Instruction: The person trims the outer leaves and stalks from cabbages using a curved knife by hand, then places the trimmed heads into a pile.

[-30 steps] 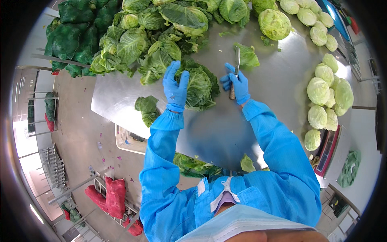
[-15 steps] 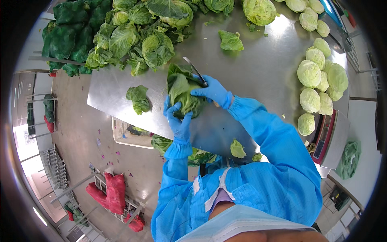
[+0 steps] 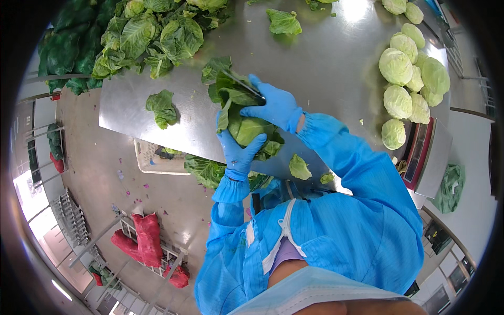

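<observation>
A green cabbage with loose outer leaves is held over the near part of the metal table. My left hand, in a blue glove, cups it from the left and below, thumb across its near side. My gloved right hand grips a knife; its thin blade points up and left across the outer leaves. The handle is mostly hidden in the palm. The right thumb rests against the cabbage's upper right side. Dark green outer leaves stand out beyond its far end, folded away from the head.
Untrimmed cabbages are heaped at far left beside green mesh sacks. Pale trimmed heads line the right side near a red-edged scale. Loose leaves lie about. A crate stands below the table's left edge.
The outer leaves have been peeled farther back, baring a smoother, paler side of the cabbage. My right hand has moved slightly up. The whole view has shifted a little.
</observation>
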